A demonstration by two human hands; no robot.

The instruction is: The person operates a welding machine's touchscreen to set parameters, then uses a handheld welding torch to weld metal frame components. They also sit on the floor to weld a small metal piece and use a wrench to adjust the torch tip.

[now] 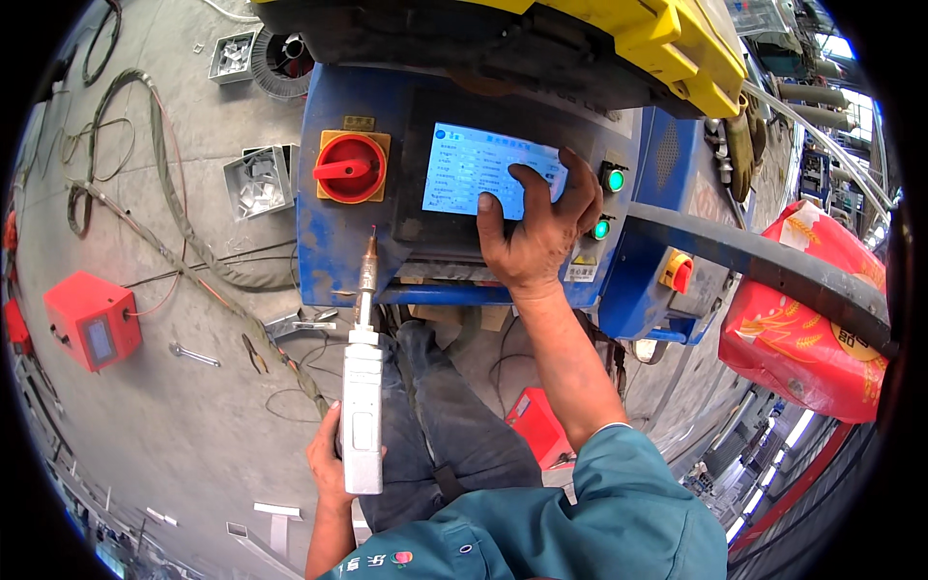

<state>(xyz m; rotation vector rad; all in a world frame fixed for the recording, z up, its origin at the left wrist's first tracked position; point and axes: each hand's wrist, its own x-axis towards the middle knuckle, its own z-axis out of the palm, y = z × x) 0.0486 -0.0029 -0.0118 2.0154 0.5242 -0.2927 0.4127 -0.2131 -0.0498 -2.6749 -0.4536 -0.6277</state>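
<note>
2+ red boxes (pixel 87 314) on flr (pixel 208 425); l fingers (pixel 330 427) rnd torch (pixel 363 406); r fingers (pixel 533 188) spread, pt-blocking screen (pixel 462 179)

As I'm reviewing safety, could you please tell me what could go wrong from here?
The right hand at the lit blue touchscreen might make a wrong entry. The silver tool with coppery tip, in the left hand alone, could slip. The silver wrench on the grey floor might trip someone.
</note>
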